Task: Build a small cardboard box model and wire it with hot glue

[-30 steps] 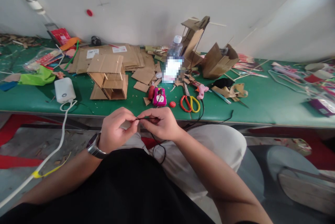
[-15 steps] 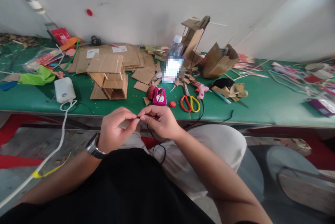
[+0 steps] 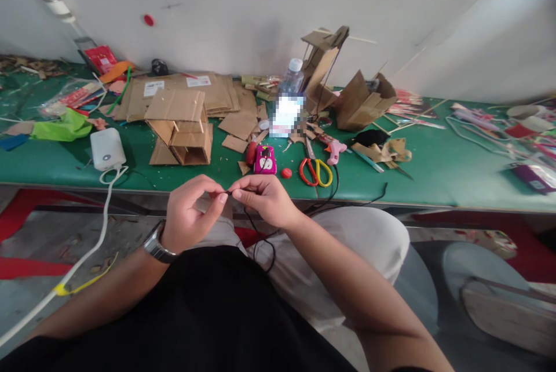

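My left hand (image 3: 191,212) and my right hand (image 3: 263,201) meet in front of me, just below the table's front edge. Both pinch a thin black wire (image 3: 256,233) between thumb and forefinger, fingertips almost touching. The wire hangs down from the pinch and loops over my lap. A watch sits on my left wrist. On the green table (image 3: 434,175) right behind my hands lie a pink device (image 3: 264,160), a small red cap (image 3: 286,173) and red-and-yellow scissors (image 3: 315,172).
A cardboard box model (image 3: 182,128) and flat cardboard pieces lie at centre left. A white power bank (image 3: 106,149) with a white cable sits at the left. A water bottle (image 3: 290,79), a pink glue gun (image 3: 335,152) and cardboard scraps crowd the middle; paper clutter fills both ends.
Both hands have risen slightly toward the table edge while still pinching the wire. Nothing on the table has moved.
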A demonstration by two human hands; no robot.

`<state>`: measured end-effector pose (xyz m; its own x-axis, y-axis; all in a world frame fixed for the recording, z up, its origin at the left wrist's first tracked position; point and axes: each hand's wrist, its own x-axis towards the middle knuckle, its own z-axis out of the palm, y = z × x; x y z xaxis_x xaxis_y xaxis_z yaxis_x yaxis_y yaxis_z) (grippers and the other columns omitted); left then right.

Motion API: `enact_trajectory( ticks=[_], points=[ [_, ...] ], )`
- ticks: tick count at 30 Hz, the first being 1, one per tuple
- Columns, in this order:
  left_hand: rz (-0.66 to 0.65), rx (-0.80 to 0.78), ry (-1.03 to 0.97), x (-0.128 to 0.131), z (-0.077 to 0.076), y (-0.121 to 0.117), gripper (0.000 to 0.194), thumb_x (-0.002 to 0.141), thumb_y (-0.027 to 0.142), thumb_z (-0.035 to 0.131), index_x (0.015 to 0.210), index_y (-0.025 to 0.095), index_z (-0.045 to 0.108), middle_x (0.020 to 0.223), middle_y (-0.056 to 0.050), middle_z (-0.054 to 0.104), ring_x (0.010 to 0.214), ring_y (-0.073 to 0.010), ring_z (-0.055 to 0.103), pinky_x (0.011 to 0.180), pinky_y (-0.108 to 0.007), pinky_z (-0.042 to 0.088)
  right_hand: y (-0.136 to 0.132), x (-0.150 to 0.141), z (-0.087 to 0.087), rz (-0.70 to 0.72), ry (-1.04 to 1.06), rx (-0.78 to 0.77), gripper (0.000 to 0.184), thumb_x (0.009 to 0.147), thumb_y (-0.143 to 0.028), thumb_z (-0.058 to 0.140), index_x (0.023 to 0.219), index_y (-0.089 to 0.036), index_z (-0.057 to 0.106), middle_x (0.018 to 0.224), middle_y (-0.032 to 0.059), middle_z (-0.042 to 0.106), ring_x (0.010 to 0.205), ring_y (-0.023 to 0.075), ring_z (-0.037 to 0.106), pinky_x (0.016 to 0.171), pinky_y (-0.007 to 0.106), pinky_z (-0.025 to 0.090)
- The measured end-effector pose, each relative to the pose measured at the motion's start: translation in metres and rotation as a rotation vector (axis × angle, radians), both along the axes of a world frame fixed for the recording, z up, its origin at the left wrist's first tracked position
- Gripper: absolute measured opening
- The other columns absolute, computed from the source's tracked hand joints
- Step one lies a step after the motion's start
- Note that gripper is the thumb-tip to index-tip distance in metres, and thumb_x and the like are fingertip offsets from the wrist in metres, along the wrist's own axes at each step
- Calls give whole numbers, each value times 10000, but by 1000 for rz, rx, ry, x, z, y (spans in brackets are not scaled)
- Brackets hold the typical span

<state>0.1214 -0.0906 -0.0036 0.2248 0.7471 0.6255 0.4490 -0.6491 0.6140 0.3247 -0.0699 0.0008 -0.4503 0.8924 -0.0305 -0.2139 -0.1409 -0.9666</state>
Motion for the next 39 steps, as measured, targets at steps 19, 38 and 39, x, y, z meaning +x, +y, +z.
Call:
enact_trajectory(
  ticks=[19, 38, 39],
  points=[
    [66, 240, 59, 3, -1, 1, 185, 899, 92, 744, 1025, 227, 741, 851, -25, 759, 764, -160, 708, 721, -307, 595, 1, -2, -2, -66, -6, -15, 473, 714, -551, 946, 863, -125, 807, 612, -22, 602, 591, 86, 506, 532, 216, 395],
    [11, -43, -59, 3, 1, 1, 108, 951, 168, 661, 857, 201, 619, 789, 9, 619, 715, -118, 593, 701, -259, 482, -3, -5, -5, -50, 48, -51, 415, 752, -499, 936, 913, -132, 828, 634, -25, 618, 569, 69, 488, 533, 208, 392],
    [7, -65, -66, 3, 1, 1, 111, 960, 176, 650, 858, 200, 614, 795, 10, 616, 715, -115, 592, 702, -256, 479, -3, -5, -5, -50, 50, -62, 425, 745, -506, 939, 910, -132, 824, 630, -29, 612, 558, 65, 479, 526, 206, 385]
  ],
)
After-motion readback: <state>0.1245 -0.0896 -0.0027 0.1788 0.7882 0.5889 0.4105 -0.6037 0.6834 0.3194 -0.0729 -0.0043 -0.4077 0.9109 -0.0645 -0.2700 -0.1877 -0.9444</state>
